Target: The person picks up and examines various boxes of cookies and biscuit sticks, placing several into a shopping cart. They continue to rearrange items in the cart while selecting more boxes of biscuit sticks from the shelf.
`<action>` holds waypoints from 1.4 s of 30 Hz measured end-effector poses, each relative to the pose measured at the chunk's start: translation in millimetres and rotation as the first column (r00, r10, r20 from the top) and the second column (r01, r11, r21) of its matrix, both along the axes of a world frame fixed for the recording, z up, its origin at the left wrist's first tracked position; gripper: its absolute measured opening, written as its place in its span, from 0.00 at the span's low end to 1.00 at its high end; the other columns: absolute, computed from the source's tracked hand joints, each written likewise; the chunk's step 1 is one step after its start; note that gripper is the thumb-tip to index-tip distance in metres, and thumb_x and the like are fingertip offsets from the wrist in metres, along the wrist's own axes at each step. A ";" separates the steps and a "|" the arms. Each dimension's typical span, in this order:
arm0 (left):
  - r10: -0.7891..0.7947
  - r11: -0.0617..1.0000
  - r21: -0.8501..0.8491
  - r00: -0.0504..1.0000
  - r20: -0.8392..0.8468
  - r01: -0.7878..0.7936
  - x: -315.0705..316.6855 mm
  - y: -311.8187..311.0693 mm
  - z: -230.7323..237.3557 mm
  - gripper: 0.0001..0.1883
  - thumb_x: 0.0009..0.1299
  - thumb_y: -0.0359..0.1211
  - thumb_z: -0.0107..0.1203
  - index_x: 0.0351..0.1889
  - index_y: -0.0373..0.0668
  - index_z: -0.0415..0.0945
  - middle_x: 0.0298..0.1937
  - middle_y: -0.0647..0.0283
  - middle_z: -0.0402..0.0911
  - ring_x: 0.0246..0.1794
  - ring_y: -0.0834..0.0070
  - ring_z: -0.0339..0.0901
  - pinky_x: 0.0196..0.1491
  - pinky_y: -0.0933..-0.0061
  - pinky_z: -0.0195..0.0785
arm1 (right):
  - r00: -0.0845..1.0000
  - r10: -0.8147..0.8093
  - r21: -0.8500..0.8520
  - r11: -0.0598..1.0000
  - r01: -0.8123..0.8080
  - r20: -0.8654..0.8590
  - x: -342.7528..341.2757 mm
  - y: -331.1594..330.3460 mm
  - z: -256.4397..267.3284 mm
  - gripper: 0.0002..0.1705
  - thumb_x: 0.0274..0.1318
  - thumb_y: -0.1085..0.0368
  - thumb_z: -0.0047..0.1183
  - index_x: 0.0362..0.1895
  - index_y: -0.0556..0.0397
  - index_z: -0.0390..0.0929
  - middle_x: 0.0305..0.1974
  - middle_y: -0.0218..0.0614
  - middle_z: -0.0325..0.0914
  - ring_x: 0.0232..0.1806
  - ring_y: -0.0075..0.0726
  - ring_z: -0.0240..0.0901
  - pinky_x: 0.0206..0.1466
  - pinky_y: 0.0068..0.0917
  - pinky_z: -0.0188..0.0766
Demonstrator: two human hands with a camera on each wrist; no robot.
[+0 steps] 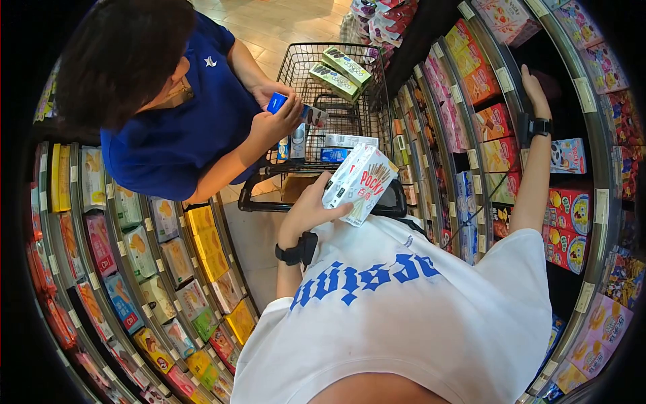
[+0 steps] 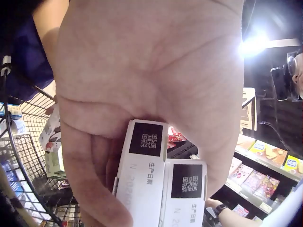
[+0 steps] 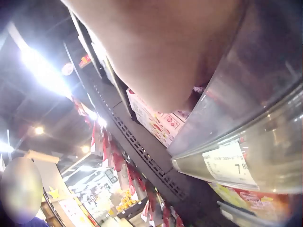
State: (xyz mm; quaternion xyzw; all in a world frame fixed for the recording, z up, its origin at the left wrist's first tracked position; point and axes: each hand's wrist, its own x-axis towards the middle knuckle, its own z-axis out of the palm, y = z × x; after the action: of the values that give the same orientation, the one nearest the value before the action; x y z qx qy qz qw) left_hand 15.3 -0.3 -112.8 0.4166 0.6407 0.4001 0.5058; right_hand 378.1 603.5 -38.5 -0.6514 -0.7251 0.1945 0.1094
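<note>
My left hand [image 1: 313, 209] grips two white Pocky boxes [image 1: 361, 184] side by side, holding them in front of my chest. In the left wrist view, the ends of these Pocky boxes [image 2: 146, 142] show printed black codes, between the thumb and the curled fingers. My right hand [image 1: 535, 93] reaches into a dark gap on the right-hand shelf, next to the price-tag rail. A pink-and-white box [image 3: 156, 118] shows just beyond that hand in the right wrist view. Most of the right fingers are hidden, and I cannot tell whether they hold anything.
A black wire shopping cart [image 1: 293, 64] stands ahead, with green boxes [image 1: 340, 73] and a blue pack [image 1: 334, 155] inside. Beside it, a person in a blue shirt [image 1: 168, 128] holds a blue pack [image 1: 276, 102]. Snack shelves line both sides; a shelf price tag [image 3: 230, 165] is close to my right hand.
</note>
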 end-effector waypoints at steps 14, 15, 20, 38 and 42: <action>-0.027 1.000 -0.016 0.999 0.018 0.027 4.9 1.4 -2.3 0.32 0.61 0.46 0.71 0.53 0.34 0.71 0.40 0.48 0.85 0.38 0.68 0.85 0.42 0.69 0.76 | 0.993 0.012 0.116 0.993 -0.026 0.119 -12.1 -20.2 7.5 0.50 0.71 0.33 0.25 0.60 0.72 0.75 0.60 0.71 0.73 0.69 0.69 0.66 0.74 0.47 0.57; -0.029 0.999 -0.022 0.999 0.015 0.029 5.2 0.9 -4.1 0.32 0.61 0.46 0.71 0.52 0.34 0.70 0.40 0.49 0.85 0.37 0.69 0.84 0.41 0.69 0.76 | 0.997 0.025 0.100 0.994 -0.033 0.078 -15.2 -25.1 8.7 0.50 0.72 0.33 0.25 0.60 0.71 0.75 0.60 0.71 0.73 0.69 0.69 0.66 0.73 0.47 0.58; -0.030 1.000 -0.006 0.999 -0.011 0.030 2.6 2.0 -3.0 0.31 0.60 0.46 0.71 0.51 0.33 0.70 0.38 0.51 0.85 0.36 0.71 0.83 0.40 0.70 0.76 | 0.986 0.164 0.160 0.975 -0.157 -0.029 -22.6 -80.7 25.3 0.49 0.71 0.31 0.26 0.61 0.67 0.76 0.60 0.71 0.73 0.69 0.70 0.66 0.72 0.47 0.59; -0.007 1.000 0.010 0.993 0.117 0.006 2.5 -1.2 -7.7 0.26 0.61 0.37 0.72 0.49 0.33 0.70 0.35 0.58 0.84 0.30 0.77 0.80 0.34 0.72 0.76 | 0.987 -0.115 0.210 0.974 0.090 0.113 -36.2 -110.0 45.7 0.41 0.73 0.41 0.27 0.53 0.65 0.83 0.57 0.64 0.78 0.64 0.70 0.72 0.72 0.51 0.62; -0.025 1.000 0.006 0.996 0.087 0.024 -0.9 -0.6 -0.2 0.27 0.61 0.37 0.72 0.49 0.32 0.70 0.38 0.55 0.86 0.33 0.77 0.82 0.36 0.72 0.77 | 1.000 0.009 0.259 0.966 -0.016 0.029 -46.2 -134.0 47.6 0.37 0.72 0.42 0.29 0.60 0.56 0.80 0.60 0.60 0.77 0.64 0.67 0.72 0.71 0.52 0.64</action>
State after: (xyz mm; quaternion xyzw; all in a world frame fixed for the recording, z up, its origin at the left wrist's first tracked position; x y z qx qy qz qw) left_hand 14.4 -0.9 -113.0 0.4078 0.6119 0.4134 0.5370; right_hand 332.0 469.5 9.1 -0.6296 -0.7499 0.0896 0.1825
